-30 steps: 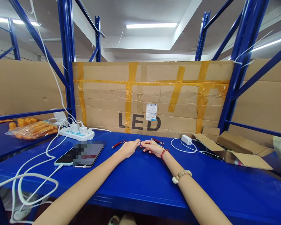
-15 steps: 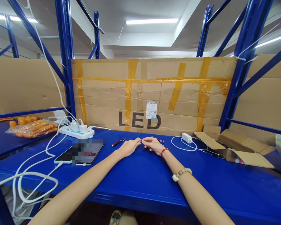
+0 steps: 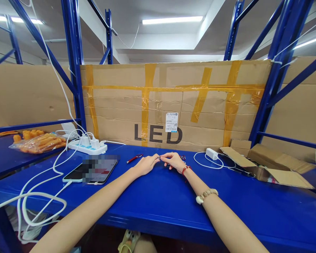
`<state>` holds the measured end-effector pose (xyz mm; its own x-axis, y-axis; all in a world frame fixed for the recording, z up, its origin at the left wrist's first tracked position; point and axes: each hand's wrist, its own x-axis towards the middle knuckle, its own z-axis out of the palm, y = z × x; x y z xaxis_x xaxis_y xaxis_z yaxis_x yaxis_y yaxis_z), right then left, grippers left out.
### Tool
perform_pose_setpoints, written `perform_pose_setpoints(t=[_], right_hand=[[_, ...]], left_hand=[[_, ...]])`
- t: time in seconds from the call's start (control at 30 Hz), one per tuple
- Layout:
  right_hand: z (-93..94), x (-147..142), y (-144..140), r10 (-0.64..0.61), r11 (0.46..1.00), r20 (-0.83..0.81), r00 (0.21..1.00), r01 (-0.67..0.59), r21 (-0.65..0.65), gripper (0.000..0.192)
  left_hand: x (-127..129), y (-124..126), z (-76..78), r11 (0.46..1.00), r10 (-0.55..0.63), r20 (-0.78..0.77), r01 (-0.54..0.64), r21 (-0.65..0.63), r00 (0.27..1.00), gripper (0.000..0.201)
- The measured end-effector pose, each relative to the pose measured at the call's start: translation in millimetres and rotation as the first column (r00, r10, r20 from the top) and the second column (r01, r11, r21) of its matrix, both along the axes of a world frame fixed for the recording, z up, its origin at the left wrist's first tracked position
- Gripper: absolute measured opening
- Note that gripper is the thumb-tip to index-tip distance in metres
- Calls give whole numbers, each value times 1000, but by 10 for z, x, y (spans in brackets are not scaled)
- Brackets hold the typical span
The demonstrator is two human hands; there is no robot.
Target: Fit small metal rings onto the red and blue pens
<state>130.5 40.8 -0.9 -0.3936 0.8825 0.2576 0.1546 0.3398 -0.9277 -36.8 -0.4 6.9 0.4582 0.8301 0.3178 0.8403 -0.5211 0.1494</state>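
Observation:
My left hand (image 3: 146, 165) and my right hand (image 3: 173, 161) meet at the fingertips over the blue shelf top. Both are closed in a pinch around a tiny dark or metallic piece (image 3: 159, 157), too small to name and mostly covered by the fingers. Just left of my left hand lies a slim red tool or pen-like item (image 3: 134, 159) with a metal end. Behind my right hand, a small red and metal object (image 3: 183, 157) is partly hidden. A red bracelet and a beaded bracelet circle my right wrist and forearm.
A phone (image 3: 73, 174) and a tablet (image 3: 109, 168) lie left, near a white power strip (image 3: 88, 147) with trailing cables. To the right are a white charger (image 3: 211, 154) and an open cardboard box (image 3: 268, 168). A large cardboard panel (image 3: 116, 112) stands behind.
The whole view has shifted slightly. My hands stay together at the same spot, with the right fingers a little more extended over the small piece.

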Motion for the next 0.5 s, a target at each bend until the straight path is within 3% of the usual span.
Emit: perform_pose_setpoints(t=[0.2, 0.5], right_hand=[[9, -3, -36, 3, 1000, 18, 1000, -3, -7, 32], [37, 11, -62, 30, 989, 22, 999, -26, -146, 25]], left_hand=[[0, -7, 24, 1000, 13, -57, -12, 9, 998, 27], [5, -4, 44, 999, 11, -141, -6, 37, 990, 27]])
